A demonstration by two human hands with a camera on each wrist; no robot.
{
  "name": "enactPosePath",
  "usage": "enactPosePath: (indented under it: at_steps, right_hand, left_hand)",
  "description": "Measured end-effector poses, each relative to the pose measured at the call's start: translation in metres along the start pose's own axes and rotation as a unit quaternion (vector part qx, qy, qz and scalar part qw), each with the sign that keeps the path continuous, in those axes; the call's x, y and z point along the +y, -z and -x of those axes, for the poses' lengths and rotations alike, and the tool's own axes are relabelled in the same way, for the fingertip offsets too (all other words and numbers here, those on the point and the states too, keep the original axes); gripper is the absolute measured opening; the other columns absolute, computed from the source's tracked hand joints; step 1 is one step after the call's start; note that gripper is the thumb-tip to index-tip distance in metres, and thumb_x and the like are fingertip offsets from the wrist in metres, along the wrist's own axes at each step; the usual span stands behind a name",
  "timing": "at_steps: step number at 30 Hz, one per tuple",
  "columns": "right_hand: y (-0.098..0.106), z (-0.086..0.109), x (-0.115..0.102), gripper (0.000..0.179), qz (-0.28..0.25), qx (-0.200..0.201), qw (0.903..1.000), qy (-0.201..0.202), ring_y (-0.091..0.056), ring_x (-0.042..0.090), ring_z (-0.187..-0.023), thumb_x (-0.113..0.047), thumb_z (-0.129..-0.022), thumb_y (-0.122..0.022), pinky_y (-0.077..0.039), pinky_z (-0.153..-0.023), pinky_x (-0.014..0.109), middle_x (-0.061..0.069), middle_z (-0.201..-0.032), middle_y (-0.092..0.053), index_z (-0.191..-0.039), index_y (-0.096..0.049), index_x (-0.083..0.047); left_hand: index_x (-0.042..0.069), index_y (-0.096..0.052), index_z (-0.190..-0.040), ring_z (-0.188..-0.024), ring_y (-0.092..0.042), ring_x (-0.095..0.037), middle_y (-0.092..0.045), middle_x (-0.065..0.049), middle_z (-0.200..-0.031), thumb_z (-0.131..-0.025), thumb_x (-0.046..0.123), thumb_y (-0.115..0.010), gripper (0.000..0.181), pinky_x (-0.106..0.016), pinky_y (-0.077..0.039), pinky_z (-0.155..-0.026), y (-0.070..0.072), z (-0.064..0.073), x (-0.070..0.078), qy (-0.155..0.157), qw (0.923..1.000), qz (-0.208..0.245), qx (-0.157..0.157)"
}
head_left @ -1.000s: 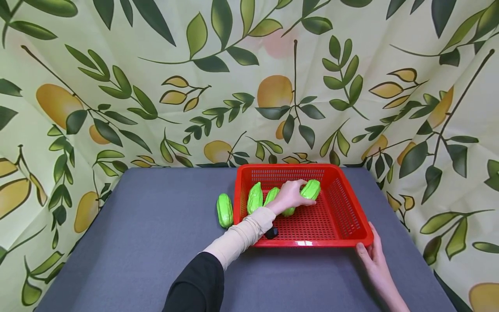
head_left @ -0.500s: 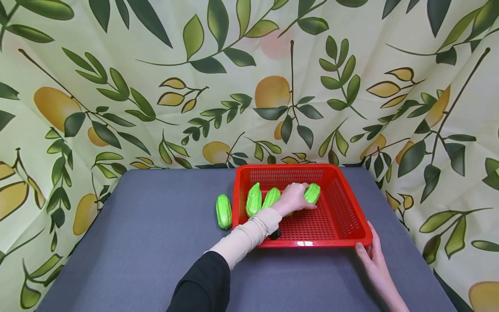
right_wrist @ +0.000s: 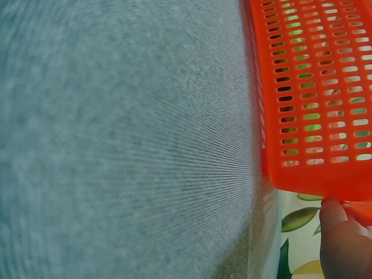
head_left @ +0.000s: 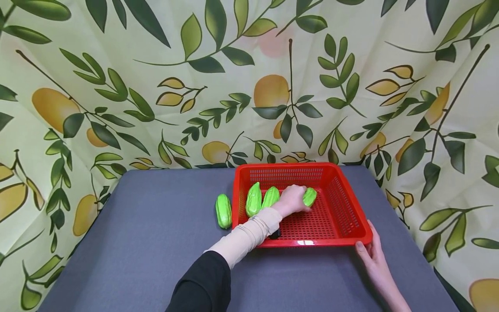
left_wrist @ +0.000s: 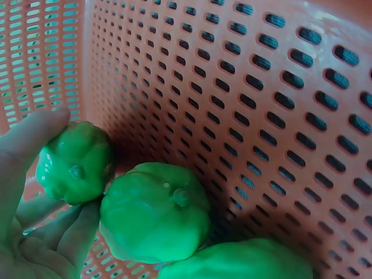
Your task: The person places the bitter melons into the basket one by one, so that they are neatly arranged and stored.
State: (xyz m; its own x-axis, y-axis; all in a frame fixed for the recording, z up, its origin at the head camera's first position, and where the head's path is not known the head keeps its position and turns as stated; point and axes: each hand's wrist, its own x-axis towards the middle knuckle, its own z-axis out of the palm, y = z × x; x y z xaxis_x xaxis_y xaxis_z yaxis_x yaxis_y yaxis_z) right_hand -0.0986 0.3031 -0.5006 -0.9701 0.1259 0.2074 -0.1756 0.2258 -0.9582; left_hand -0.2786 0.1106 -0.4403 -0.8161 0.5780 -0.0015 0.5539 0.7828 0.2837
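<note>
My left hand grips a bright green ribbed gourd, low inside the red plastic basket. In the left wrist view, thumb and fingers lie on opposite sides of that gourd, right beside a second gourd. Two more gourds, one at the left wall and another gourd next to it, lie in the basket's left half. The second gourd's place is hidden behind my hand in the head view. My right hand holds the basket's front right corner, thumb in front and fingers round the side.
One more green gourd lies on the grey cloth-covered table, just left of the basket. A leaf-and-fruit patterned curtain stands behind the table and along both sides.
My left hand has lowered the gourd deeper into the basket and shifted it slightly left, toward the others. The right hand stays at the basket's corner.
</note>
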Motion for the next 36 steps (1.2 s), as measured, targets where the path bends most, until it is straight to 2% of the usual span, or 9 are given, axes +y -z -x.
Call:
enactPosePath:
  at_steps: [5, 9, 13, 16, 23, 29, 33, 36]
  right_hand:
    - [0.001, 0.0, -0.001, 0.07, 0.011, -0.001, 0.9999, -0.003, -0.036, -0.023, -0.114, -0.006, -0.099, -0.044, -0.039, -0.084, -0.004, -0.017, -0.145, -0.023, -0.153, -0.001, -0.012]
    - [0.0, 0.0, 0.0, 0.069, 0.001, -0.002, 1.0, 0.007, -0.036, -0.023, -0.115, -0.005, -0.099, -0.043, -0.038, -0.086, -0.003, -0.018, -0.143, -0.024, -0.153, -0.001, -0.012]
    - [0.0, 0.0, 0.001, 0.069, -0.008, -0.003, 0.9998, 0.016, -0.037, -0.022, -0.115, -0.004, -0.099, -0.042, -0.038, -0.086, -0.003, -0.02, -0.142, -0.024, -0.153, -0.002, -0.013]
    - [0.0, 0.0, 0.001, 0.068, -0.005, -0.003, 0.9999, 0.014, -0.036, -0.022, -0.115, -0.005, -0.099, -0.043, -0.037, -0.086, -0.004, -0.02, -0.142, -0.024, -0.153, -0.002, -0.014]
    - [0.0, 0.0, 0.0, 0.067, -0.009, -0.005, 0.9998, 0.016, -0.037, -0.023, -0.116, -0.005, -0.099, -0.042, -0.037, -0.087, -0.004, -0.019, -0.143, -0.024, -0.153, -0.002, -0.013]
    - [0.0, 0.0, -0.001, 0.069, -0.013, -0.005, 0.9998, 0.017, -0.037, -0.021, -0.115, -0.003, -0.098, -0.043, -0.038, -0.086, -0.003, -0.021, -0.14, -0.026, -0.153, -0.002, -0.01]
    - [-0.001, -0.001, -0.001, 0.069, -0.013, -0.004, 0.9997, 0.021, -0.039, -0.021, -0.114, -0.001, -0.098, -0.043, -0.039, -0.086, -0.003, -0.022, -0.139, -0.026, -0.153, -0.002, -0.009]
    - [-0.001, 0.0, -0.001, 0.069, -0.025, -0.003, 0.9994, 0.023, -0.04, -0.02, -0.114, 0.0, -0.098, -0.042, -0.039, -0.085, -0.003, -0.022, -0.137, -0.027, -0.153, -0.001, -0.008]
  left_hand:
    - [0.013, -0.061, -0.116, -0.087, -0.064, -0.013, -0.069, 0.001, -0.096, -0.074, 0.04, -0.08, 0.054, -0.024, -0.051, -0.07, -0.001, 0.001, 0.003, -0.002, 0.9992, -0.04, -0.004]
    - [0.012, -0.054, -0.13, -0.098, -0.065, -0.013, -0.067, 0.0, -0.113, -0.073, 0.044, -0.079, 0.07, -0.024, -0.053, -0.077, -0.004, 0.0, 0.005, -0.003, 0.9957, -0.093, -0.009]
    - [0.01, -0.05, -0.135, -0.096, -0.065, -0.012, -0.063, -0.002, -0.121, -0.073, 0.045, -0.079, 0.077, -0.023, -0.054, -0.075, -0.009, -0.001, 0.006, -0.03, 0.9868, -0.159, -0.009]
    - [0.009, -0.051, -0.133, -0.09, -0.065, -0.011, -0.062, -0.003, -0.118, -0.073, 0.045, -0.079, 0.075, -0.023, -0.055, -0.072, -0.012, -0.001, 0.005, -0.045, 0.9831, -0.178, -0.001]
    - [0.008, -0.051, -0.133, -0.1, -0.065, -0.016, -0.061, -0.007, -0.124, -0.072, 0.047, -0.079, 0.077, -0.025, -0.054, -0.083, -0.01, -0.004, 0.0, -0.03, 0.9923, -0.12, 0.01]
    - [0.01, -0.053, -0.126, -0.094, -0.063, -0.013, -0.064, -0.002, -0.107, -0.073, 0.045, -0.079, 0.069, -0.024, -0.053, -0.078, -0.002, -0.004, 0.0, -0.028, 0.9977, -0.06, 0.011]
    - [0.009, -0.052, -0.131, -0.104, -0.062, -0.015, -0.064, -0.003, -0.115, -0.073, 0.042, -0.079, 0.072, -0.023, -0.051, -0.087, 0.01, -0.003, 0.001, -0.025, 0.9996, -0.002, 0.01]
    - [0.007, -0.051, -0.134, -0.112, -0.06, -0.017, -0.062, -0.006, -0.125, -0.074, 0.04, -0.079, 0.074, -0.024, -0.049, -0.093, 0.019, -0.001, 0.001, -0.023, 0.998, 0.059, 0.009]
